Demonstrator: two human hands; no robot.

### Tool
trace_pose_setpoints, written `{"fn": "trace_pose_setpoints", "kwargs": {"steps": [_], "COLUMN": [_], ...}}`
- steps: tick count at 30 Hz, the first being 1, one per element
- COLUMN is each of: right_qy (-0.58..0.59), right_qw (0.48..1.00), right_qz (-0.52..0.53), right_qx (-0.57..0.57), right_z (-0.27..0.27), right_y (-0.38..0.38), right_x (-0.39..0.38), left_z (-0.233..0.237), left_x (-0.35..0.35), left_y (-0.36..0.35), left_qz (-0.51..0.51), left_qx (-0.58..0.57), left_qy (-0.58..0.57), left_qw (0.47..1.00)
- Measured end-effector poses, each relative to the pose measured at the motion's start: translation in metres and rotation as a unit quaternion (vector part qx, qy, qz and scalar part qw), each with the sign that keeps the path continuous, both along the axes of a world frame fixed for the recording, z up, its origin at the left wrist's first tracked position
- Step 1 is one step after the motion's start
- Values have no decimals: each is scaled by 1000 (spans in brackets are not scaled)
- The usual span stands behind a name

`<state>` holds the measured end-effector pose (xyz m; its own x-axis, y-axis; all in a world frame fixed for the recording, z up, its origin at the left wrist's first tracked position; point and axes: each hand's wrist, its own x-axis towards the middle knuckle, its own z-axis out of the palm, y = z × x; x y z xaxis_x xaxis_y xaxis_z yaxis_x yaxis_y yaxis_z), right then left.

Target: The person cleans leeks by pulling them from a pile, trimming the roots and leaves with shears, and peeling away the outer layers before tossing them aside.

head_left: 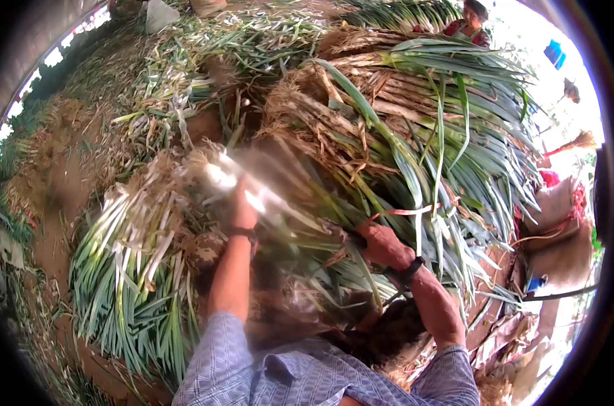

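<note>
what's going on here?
Someone is working bare-handed on green onions. The left hand is at the pale root ends, in blur and glare; the right hand is nearer the leafy side, exact grip unclear. A big heap lies to the right, a smaller pile to the left. Another person is behind the heap.

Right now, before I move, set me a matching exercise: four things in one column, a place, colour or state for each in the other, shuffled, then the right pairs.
1. Shirt
2. Right hand
3. Other person
4. Small leek pile

A. At the far edge of the large leek pile
B. Left of both hands, green leaves toward the wearer
C. Blue-grey, patterned
D. Beside a thin red strip

Pairs: 1-C, 2-D, 3-A, 4-B
</note>
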<state>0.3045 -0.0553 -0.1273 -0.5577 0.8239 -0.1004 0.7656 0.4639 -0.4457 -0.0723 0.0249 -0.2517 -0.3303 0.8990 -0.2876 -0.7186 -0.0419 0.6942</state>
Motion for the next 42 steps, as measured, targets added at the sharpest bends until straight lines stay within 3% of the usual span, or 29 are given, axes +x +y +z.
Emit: {"fn": "trace_pose_setpoints", "kwargs": {"steps": [3,6,10,11,15,20,23,26,27,30,36,42], "right_qy": [-7,-1,52,65,77,108,103,121,86,6,-50,-34], "right_qw": [1000,999,997,996,997,993,993,991,996,997,993,994], "right_qz": [13,36,41,57,25,-2,61,51,21,-52,-94,-77], "right_qx": [0,9,30,37,-11,-40,-6,-8,-27,-64,-57,-69], "right_z": [2,13,18,13,25,31,24,23,28,46,24,50], "right_y": [8,9,11,14,15,18,18,14,13,13,15,1], "right_x": [-12,-28,-37,-37,-44,-48,-43,-42,-38,-26,12,22], "left_z": [24,-8,-10,-2,-7,27,45,63,49,-2,30,30], "left_x": [12,-2,-2,3,12,29,34,39,38,31,50,50], "left_y": [-13,-6,-5,-7,-12,-22,-31,-42,-33,-23,-23,-17], "left_qz": [-1,-16,-26,-20,-31,-42,-76,-112,-77,-116,-86,-124], "left_qx": [15,7,42,13,78,69,74,86,33,34,-37,-35], "left_qy": [-7,2,55,-9,-8,-11,20,-11,-40,22,-2,16], "left_qw": [1000,1000,997,1000,996,997,994,990,996,992,996,992]}}
